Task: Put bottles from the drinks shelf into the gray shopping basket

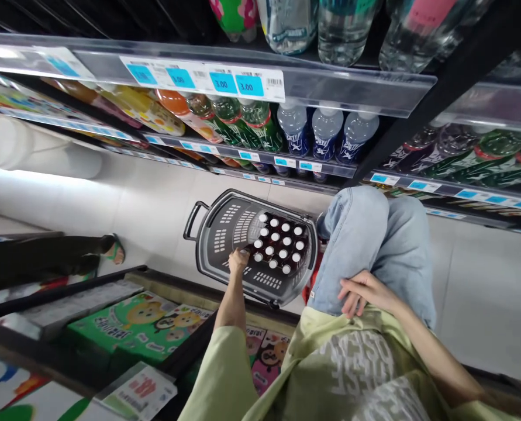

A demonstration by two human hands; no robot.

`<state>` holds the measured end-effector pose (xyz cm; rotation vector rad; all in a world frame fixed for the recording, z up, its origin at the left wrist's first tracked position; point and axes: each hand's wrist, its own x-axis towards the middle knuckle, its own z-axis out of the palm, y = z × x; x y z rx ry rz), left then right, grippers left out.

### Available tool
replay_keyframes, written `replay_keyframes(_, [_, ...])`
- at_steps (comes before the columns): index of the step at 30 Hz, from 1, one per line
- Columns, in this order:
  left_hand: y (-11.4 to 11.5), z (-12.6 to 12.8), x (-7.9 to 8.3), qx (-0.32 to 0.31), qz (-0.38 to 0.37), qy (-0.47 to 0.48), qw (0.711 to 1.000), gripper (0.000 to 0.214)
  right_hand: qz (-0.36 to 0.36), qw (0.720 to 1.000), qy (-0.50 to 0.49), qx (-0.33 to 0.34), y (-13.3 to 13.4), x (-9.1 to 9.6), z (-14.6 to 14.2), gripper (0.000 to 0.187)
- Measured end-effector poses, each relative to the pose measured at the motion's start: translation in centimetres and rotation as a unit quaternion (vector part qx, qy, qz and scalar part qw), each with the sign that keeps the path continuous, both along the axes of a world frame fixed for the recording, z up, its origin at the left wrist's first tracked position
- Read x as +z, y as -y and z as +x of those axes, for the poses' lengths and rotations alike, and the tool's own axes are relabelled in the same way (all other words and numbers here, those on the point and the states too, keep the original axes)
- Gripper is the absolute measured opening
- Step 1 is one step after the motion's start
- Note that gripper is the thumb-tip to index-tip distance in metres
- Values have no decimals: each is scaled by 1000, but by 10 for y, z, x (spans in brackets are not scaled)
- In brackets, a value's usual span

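My left hand (238,258) reaches into a dark grey shopping basket (214,231) on the floor. Its fingers are closed round the top of a dark bottle (249,249) at the near left edge of a group; most of that bottle is hidden. Several dark bottles with white caps (282,240) stand upright in rows in the basket's right part, while the left part shows its bare slotted bottom. On my jeans, at the lap, lies my right hand (362,292), fingers loosely stretched and apart, holding nothing.
Drink shelves (321,161) with bottles and price tags run along the far side. Green cartons (133,324) fill a low shelf at the near left. Another person's sandalled foot (115,249) is on the aisle floor. A white bucket (6,142) stands far left.
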<state>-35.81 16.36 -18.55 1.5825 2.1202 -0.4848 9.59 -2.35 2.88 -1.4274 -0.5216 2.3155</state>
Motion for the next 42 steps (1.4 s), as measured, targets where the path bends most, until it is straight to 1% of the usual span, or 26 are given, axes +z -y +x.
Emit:
replay_keyframes(3, [-3, 2, -12, 16, -21, -5, 1000, 39, -16, 1000, 10, -5, 2, 2, 1, 79])
replay_keyframes(7, [-1, 1, -23, 30, -37, -3, 999, 37, -36, 999, 23, -15, 4, 5, 3, 78])
replay_keyframes(14, [3, 11, -36, 52, -38, 9, 998, 37, -51, 998, 39, -21, -1, 10, 0, 77])
replay_keyframes(18, [-4, 22, -36, 77, -42, 15, 996, 37, -51, 998, 39, -20, -5, 9, -4, 79])
replay_keyframes(20, [-9, 27, -31, 92, -41, 20, 995, 35, -50, 998, 37, -22, -5, 7, -6, 80])
replay_keyframes(22, [-13, 31, -22, 101, -27, 32, 994, 34, -47, 998, 37, -23, -5, 6, -8, 79])
replay_keyframes(25, [-14, 41, 1, 96, 38, 65, 993, 41, -37, 998, 39, -25, -3, 3, -9, 77])
replay_keyframes(27, [-8, 57, 23, 88, 98, 91, 987, 42, -29, 999, 34, -23, -2, 2, -10, 78])
replay_keyframes(28, [-1, 68, 36, 83, 126, 105, 983, 40, -24, 999, 31, -23, -1, 1, -10, 78])
replay_keyframes(29, [9, 83, 50, 79, 150, 127, 977, 36, -18, 999, 28, -22, -1, 0, -10, 79])
replay_keyframes(31, [36, 123, 80, 67, 187, 191, 961, 31, -5, 999, 26, -24, -1, -3, -11, 80])
replay_keyframes(33, [68, 174, 111, 68, 230, 344, 908, 27, 9, 999, 24, -28, 1, -7, -11, 79])
replay_keyframes(34, [82, 200, 127, 49, 228, 400, 886, 26, 16, 999, 23, -31, 2, -11, -12, 79])
replay_keyframes(35, [95, 225, 142, 17, 211, 450, 868, 26, 25, 999, 23, -36, 3, -15, -13, 80])
replay_keyframes(36, [103, 247, 157, -30, 193, 488, 851, 27, 36, 998, 25, -41, 5, -20, -15, 81])
replay_keyframes(37, [108, 265, 171, -78, 191, 502, 840, 25, 50, 997, 28, -46, 6, -25, -18, 82])
replay_keyframes(38, [109, 279, 184, -131, 188, 509, 830, 24, 65, 996, 34, -50, 8, -30, -21, 83])
replay_keyframes(39, [107, 288, 196, -160, 185, 512, 823, 25, 80, 995, 38, -49, 8, -33, -25, 83])
replay_keyframes(41, [96, 300, 217, -185, 167, 531, 810, 25, 112, 992, 51, -38, 3, -36, -29, 82])
replay_keyframes(42, [90, 304, 225, -194, 154, 545, 801, 26, 130, 990, 57, -25, -2, -34, -29, 81])
